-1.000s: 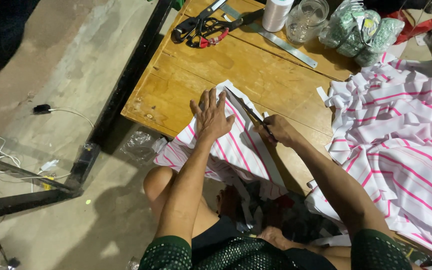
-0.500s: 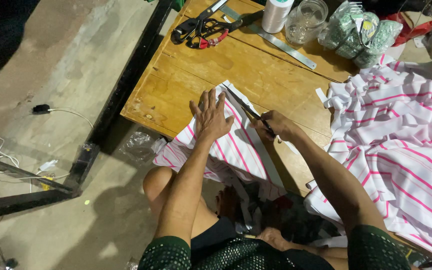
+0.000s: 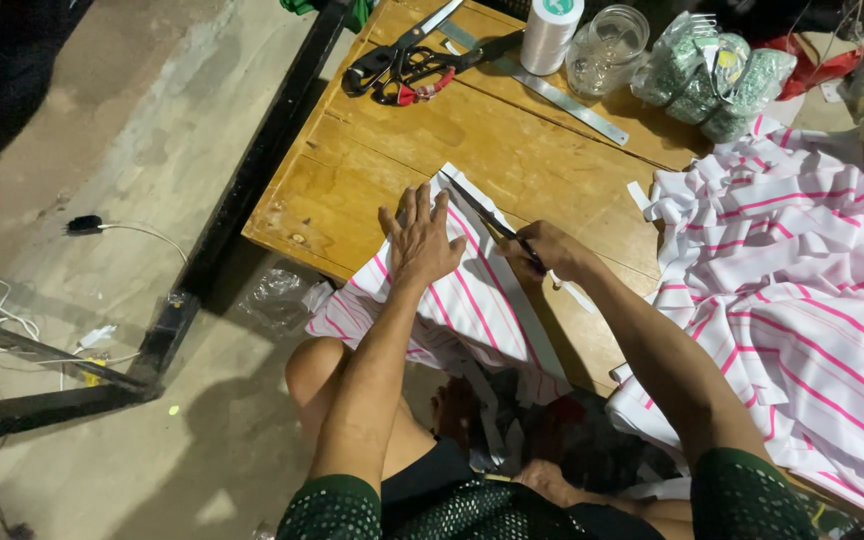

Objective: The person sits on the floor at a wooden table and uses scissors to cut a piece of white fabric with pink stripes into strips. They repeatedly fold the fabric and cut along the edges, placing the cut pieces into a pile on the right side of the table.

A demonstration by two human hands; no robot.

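My left hand lies flat with fingers spread on a piece of white cloth with pink stripes at the near edge of a wooden table. My right hand grips dark scissors, whose blades run along the right edge of the cloth just beside my left fingers. The cloth hangs over the table edge toward my lap.
A big heap of striped cloth pieces fills the right of the table. At the back lie more scissors, a metal ruler, a thread cone, a glass jar and bagged green items. Concrete floor with cables at left.
The scissors have advanced a little further along the cloth edge away from me. My left hand stays pressed on the cloth.
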